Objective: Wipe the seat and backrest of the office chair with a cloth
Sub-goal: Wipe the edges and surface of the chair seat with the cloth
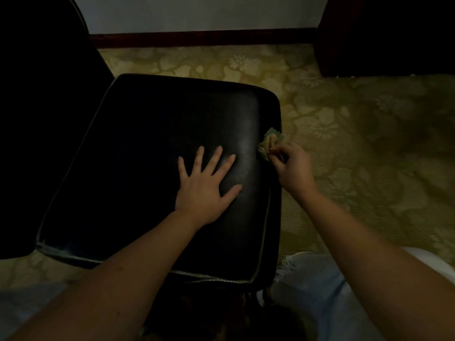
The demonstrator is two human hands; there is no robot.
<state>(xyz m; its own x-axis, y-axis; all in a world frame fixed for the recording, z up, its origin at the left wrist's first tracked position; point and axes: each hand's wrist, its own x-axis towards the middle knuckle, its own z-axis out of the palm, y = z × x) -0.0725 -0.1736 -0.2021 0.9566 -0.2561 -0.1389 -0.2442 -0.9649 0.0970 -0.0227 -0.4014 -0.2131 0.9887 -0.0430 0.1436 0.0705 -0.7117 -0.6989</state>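
Note:
The black leather seat (138, 153) of the chair fills the middle of the view, with pale piping round its rim. Its dark backrest (41, 99) rises at the left edge. My left hand (206, 185) lies flat on the seat's right half with fingers spread. My right hand (293, 168) pinches a small bunched yellow-green cloth (267, 143) against the seat's right edge, near the side seam.
A green-gold flowered carpet (369, 143) covers the floor to the right and behind the chair. A dark wooden furniture piece (384, 33) stands at the back right, a dark skirting board (202, 38) runs under the pale wall. My knees in light trousers (310, 286) are at the bottom.

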